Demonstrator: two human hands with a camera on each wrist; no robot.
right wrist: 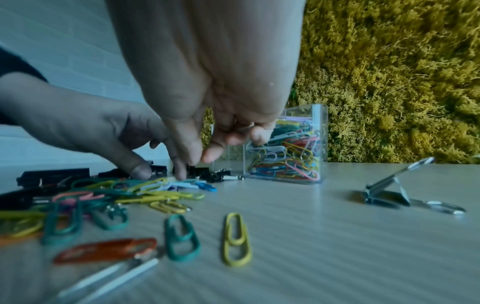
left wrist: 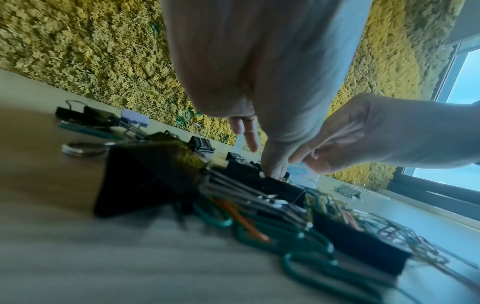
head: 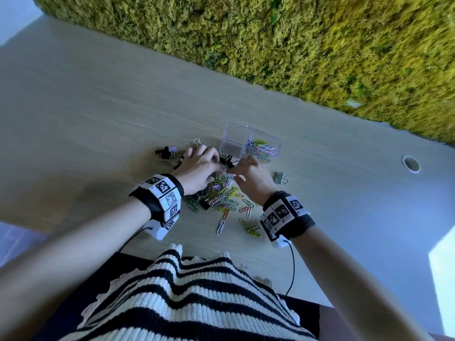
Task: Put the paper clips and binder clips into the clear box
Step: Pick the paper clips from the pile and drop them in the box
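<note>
A clear two-part box (head: 236, 141) stands mid-table; its right part holds coloured paper clips (head: 262, 147) and its left part looks bare. A loose pile of coloured paper clips (head: 224, 195) lies in front of it, with black binder clips (head: 167, 152) to the left. My left hand (head: 209, 166) reaches down into the pile, thumb and forefinger (right wrist: 140, 171) touching clips, thumb tip on a black binder clip (left wrist: 280, 185). My right hand (head: 236, 173) hovers beside it, thumb and forefinger (right wrist: 187, 152) nearly meeting and the other fingers curled; whether it holds something is unclear.
A silver binder clip (head: 280, 178) lies alone to the right of the pile. Stray paper clips (head: 251, 230) lie near the table's front edge. A cable hole (head: 410, 163) is at far right. A moss wall (head: 320, 45) backs the table.
</note>
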